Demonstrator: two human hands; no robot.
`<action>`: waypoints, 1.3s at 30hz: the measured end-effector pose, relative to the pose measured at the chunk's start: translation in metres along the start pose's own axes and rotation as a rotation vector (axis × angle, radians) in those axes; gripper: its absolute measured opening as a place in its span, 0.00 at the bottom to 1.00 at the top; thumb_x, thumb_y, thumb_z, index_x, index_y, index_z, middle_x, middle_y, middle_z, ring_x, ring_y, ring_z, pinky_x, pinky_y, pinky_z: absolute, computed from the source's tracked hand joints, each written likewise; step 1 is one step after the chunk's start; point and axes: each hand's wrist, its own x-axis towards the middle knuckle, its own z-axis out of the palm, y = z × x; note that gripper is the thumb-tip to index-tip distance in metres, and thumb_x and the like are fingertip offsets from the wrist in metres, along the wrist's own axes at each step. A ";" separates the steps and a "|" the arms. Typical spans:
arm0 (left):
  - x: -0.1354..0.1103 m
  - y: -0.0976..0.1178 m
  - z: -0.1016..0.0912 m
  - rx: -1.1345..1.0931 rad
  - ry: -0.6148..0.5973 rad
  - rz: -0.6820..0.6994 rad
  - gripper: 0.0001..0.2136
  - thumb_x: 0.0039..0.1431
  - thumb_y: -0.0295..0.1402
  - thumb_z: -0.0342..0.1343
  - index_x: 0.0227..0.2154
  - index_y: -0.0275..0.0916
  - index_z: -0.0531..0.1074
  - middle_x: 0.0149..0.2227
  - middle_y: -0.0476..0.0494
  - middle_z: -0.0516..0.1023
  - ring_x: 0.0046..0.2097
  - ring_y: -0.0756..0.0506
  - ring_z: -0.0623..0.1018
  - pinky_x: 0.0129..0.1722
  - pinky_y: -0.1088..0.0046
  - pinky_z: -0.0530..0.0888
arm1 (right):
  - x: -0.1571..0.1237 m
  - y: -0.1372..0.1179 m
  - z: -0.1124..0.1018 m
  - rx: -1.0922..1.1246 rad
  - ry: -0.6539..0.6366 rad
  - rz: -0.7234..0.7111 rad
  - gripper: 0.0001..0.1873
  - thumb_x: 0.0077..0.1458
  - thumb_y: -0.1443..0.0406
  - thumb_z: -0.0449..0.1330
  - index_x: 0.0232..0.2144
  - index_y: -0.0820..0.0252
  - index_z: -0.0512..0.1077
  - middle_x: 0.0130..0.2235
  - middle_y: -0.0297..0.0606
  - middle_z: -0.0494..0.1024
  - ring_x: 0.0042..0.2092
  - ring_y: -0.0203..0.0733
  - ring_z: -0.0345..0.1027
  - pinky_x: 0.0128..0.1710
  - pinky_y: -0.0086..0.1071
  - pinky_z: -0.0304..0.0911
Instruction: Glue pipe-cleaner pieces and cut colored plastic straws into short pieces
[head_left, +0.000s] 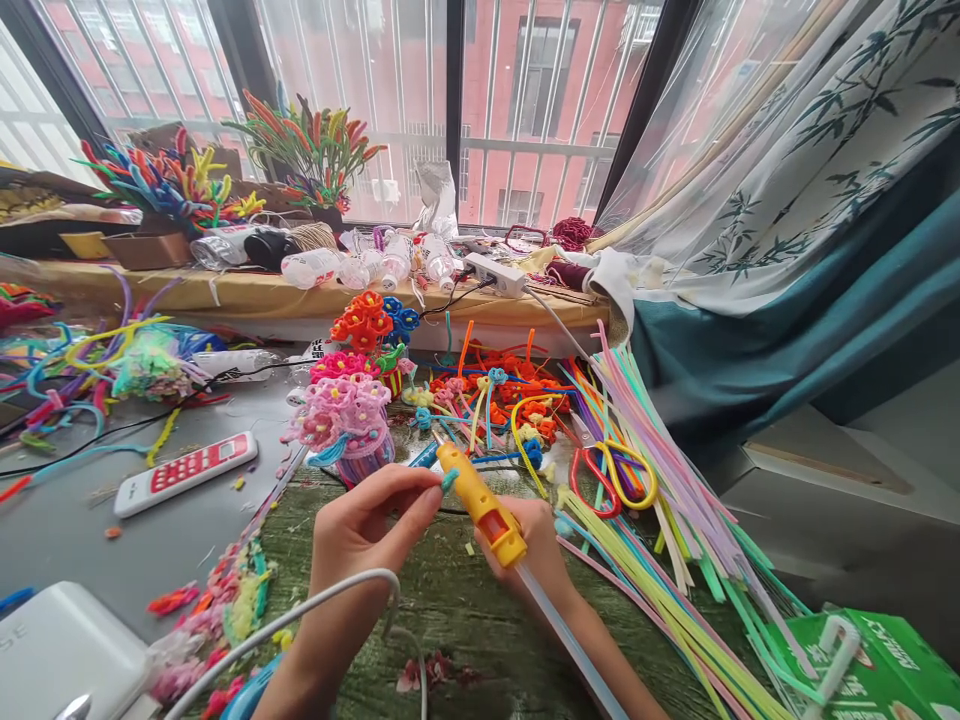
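My right hand (531,535) is wrapped round a yellow hot glue gun (474,495), its nozzle pointing up and away. A long translucent glue stick (559,625) runs out of the gun's back end. Between the thumb and fingertips of my left hand (375,525) is a small teal piece of pipe cleaner (449,480), close beside the gun's barrel. Just beyond the left hand stands a pot of pink pipe-cleaner flowers (349,405). Orange-red flowers (361,320) rise behind it.
Red and yellow scissors (615,478) lie at the right, by a long bundle of pastel pipe cleaners (675,480). A white cable (300,605) arches in front of my left forearm. At left are a red-and-white remote (187,473) and a white box-shaped device (71,655). A green carton (877,665) sits lower right.
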 end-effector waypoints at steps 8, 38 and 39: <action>-0.003 0.001 0.000 0.269 0.000 0.268 0.05 0.57 0.24 0.59 0.33 0.41 0.76 0.32 0.52 0.77 0.31 0.52 0.74 0.32 0.79 0.70 | -0.003 0.002 0.001 -0.101 0.001 0.033 0.19 0.46 0.62 0.57 0.15 0.57 0.50 0.17 0.24 0.48 0.23 0.30 0.38 0.22 0.29 0.37; 0.002 -0.001 0.000 0.358 -0.103 0.454 0.06 0.56 0.21 0.58 0.32 0.38 0.75 0.29 0.49 0.76 0.27 0.54 0.73 0.28 0.81 0.70 | -0.001 0.006 -0.001 -0.400 0.068 0.003 0.17 0.45 0.61 0.56 0.14 0.57 0.53 0.15 0.25 0.52 0.22 0.31 0.39 0.22 0.29 0.36; 0.002 -0.001 0.000 0.315 -0.107 0.413 0.06 0.56 0.22 0.58 0.31 0.38 0.76 0.28 0.49 0.76 0.26 0.53 0.72 0.27 0.81 0.70 | -0.001 0.006 -0.001 -0.399 0.067 0.000 0.17 0.46 0.60 0.56 0.14 0.57 0.53 0.15 0.25 0.53 0.22 0.31 0.39 0.22 0.29 0.36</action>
